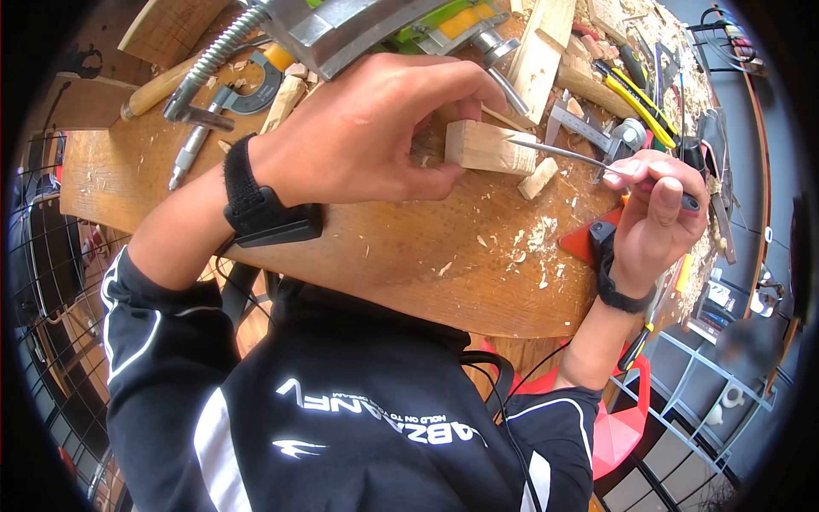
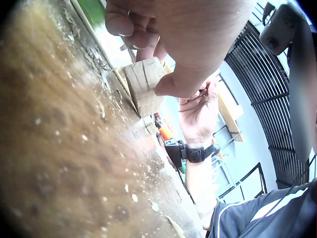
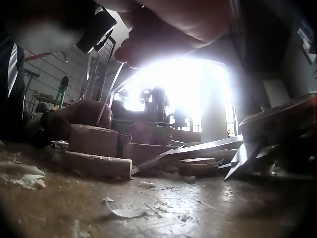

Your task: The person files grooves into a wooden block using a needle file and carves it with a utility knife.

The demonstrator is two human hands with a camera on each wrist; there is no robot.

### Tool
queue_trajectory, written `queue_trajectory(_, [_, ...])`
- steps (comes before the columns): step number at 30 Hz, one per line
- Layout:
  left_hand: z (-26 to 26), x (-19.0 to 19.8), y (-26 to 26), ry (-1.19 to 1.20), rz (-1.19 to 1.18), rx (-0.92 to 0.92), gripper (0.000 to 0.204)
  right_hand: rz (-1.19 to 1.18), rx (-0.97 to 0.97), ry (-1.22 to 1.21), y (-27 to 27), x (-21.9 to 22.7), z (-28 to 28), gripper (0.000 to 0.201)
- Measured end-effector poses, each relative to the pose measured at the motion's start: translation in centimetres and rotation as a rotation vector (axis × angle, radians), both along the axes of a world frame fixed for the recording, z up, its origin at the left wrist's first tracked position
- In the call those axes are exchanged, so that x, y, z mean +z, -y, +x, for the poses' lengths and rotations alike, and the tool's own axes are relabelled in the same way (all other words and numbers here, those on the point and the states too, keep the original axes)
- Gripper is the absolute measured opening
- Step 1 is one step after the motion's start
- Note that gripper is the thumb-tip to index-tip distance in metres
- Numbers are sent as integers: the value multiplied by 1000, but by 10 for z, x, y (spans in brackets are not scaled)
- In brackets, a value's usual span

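A small pale wood block (image 1: 495, 149) lies on the brown workbench. My left hand (image 1: 375, 128) holds it at one end, the thumb on the near side and the fingers behind. In the left wrist view that thumb (image 2: 171, 85) presses against the block (image 2: 143, 82). My right hand (image 1: 661, 213) grips a thin-shafted metal tool (image 1: 580, 158) with a dark handle, mostly hidden in the palm. Its slender tip overlaps the top of the block in the head view. Beside the block lies a smaller wood offcut (image 1: 537, 178).
A metal vise (image 1: 324, 38) stands just beyond the left hand, near a micrometer (image 1: 192, 141). Calipers (image 1: 589, 128), yellow-black pliers (image 1: 640, 102) and wood scraps crowd the far right. Shavings (image 1: 539, 239) litter the bench.
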State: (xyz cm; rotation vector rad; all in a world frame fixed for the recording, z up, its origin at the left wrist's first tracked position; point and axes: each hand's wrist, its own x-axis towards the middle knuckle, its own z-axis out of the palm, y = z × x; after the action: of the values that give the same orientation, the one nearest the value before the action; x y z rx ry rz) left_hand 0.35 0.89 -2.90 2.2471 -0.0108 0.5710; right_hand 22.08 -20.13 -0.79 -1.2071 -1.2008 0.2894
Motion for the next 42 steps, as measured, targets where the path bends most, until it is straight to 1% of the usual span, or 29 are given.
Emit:
queue_trajectory(1, [0, 0, 0, 4, 0, 3, 58, 0, 0, 0, 0, 0, -1, 30])
queue_trajectory(3, [0, 1, 0, 6, -4, 0, 58, -5, -72, 9, 0, 1, -2, 30])
queue_trajectory(7, [-1, 1, 0, -2, -48, -2, 58, 39, -78, -27, 1, 1, 1, 30])
queue_trajectory(9, [-1, 1, 0, -6, -56, -2, 58, 42, 18, -43, 0, 0, 0, 28])
queue_trajectory(10, [-1, 1, 0, -11, -66, -2, 58, 42, 18, -43, 0, 0, -1, 28])
queue_trajectory(12, [-1, 1, 0, -7, -62, -2, 58, -14, -60, -36, 1, 1, -2, 28])
queue_trajectory(16, [0, 0, 0, -2, -52, -4, 57, 17, -52, -58, 0, 0, 2, 28])
queue_trajectory(18, [-1, 1, 1, -1, -54, 1, 56, 60, 24, -69, -1, -1, 0, 28])
queue_trajectory(21, [-1, 1, 1, -10, -60, 2, 56, -10, -29, -22, -1, 3, -5, 27])
queue_trajectory(25, [0, 0, 1, 0, -51, 7, 57, 19, -43, -65, 1, 0, 2, 26])
queue_trajectory(27, [-1, 1, 1, -16, -66, 4, 57, 43, 46, -49, 0, 0, 1, 26])
queue_trajectory(28, [-1, 2, 0, -31, -78, 1, 57, 46, 46, -48, 0, 0, 1, 26])
queue_trajectory(30, [0, 1, 0, -22, -74, 0, 57, -6, -42, 12, 1, -1, 1, 27])
queue_trajectory(34, [-1, 0, 0, -19, -80, 3, 57, 46, -20, -32, 2, -3, 5, 27])
queue_trajectory(36, [-1, 0, 0, -15, -73, 1, 57, 1, 8, 1, 1, -1, 0, 27])
queue_trajectory(39, [-1, 0, 1, -20, -79, -1, 56, -17, -47, -30, 2, 0, -1, 28])
queue_trajectory(42, [-1, 1, 0, -29, -86, 0, 57, 27, -16, -67, 3, -2, 6, 28])
